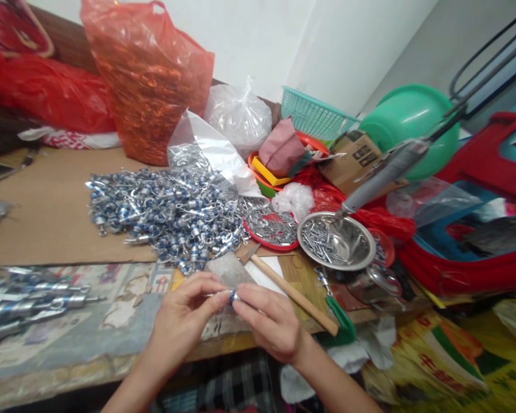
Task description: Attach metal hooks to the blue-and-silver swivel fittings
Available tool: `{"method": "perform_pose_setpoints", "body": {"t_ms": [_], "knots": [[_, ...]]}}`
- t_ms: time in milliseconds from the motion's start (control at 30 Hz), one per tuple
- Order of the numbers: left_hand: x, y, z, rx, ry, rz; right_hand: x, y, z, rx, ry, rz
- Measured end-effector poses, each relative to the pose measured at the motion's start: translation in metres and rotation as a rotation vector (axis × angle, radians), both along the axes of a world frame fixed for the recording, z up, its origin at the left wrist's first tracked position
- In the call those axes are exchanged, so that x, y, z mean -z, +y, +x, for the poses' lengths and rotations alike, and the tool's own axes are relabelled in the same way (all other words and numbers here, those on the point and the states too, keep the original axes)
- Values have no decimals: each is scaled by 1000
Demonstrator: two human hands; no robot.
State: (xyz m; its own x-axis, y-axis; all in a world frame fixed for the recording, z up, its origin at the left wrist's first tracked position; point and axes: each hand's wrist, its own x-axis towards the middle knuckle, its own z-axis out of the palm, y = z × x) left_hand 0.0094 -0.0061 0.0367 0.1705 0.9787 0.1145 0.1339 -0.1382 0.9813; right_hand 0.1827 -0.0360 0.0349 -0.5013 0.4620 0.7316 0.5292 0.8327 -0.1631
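Observation:
Near the table's front edge, my left hand [188, 312] and my right hand [273, 321] meet at a small blue-and-silver metal fitting [233, 297]. Fingertips of both hands pinch it from either side, so much of it is hidden. Just behind the fingers lies a flat grey metal block [231, 269]. A wooden handle [296, 293] slants across the table to the right of my right hand. Farther back is a big heap of similar blue-and-silver fittings [167, 212], many with wire loops.
Longer blue-and-silver pieces [30, 301] lie at left. A red dish [279, 247] holds small metal parts; a steel bowl [361, 244] holds metal pins. A grey-handled tool [387, 172] rises above the bowl. Bags [148, 86], a teal basket [316, 112] and a green basin [413, 126] stand behind.

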Motion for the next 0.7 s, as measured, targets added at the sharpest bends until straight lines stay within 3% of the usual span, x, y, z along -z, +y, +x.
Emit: {"method": "perform_pose_setpoints", "body": {"t_ms": [133, 233, 367, 500, 567, 633, 700], "knots": [[-4, 0, -2, 17, 34, -31, -1, 4, -2, 23, 51, -41], [-1, -2, 0, 3, -13, -188, 3, 3, -8, 63, 219, -217], [11, -9, 5, -24, -232, -367, 5, -1, -17, 161, 404, -436], [22, -12, 8, -30, -347, -403, -3, 7, -12, 202, 325, -696], [24, -11, 8, -22, -355, -424, -8, 23, 3, 244, 214, -711], [23, -8, 7, 15, -359, -449, -11, 49, 26, 480, 44, -623], [22, -6, 5, 68, -361, -478, -10, 78, 54, 873, -272, -590]]}}
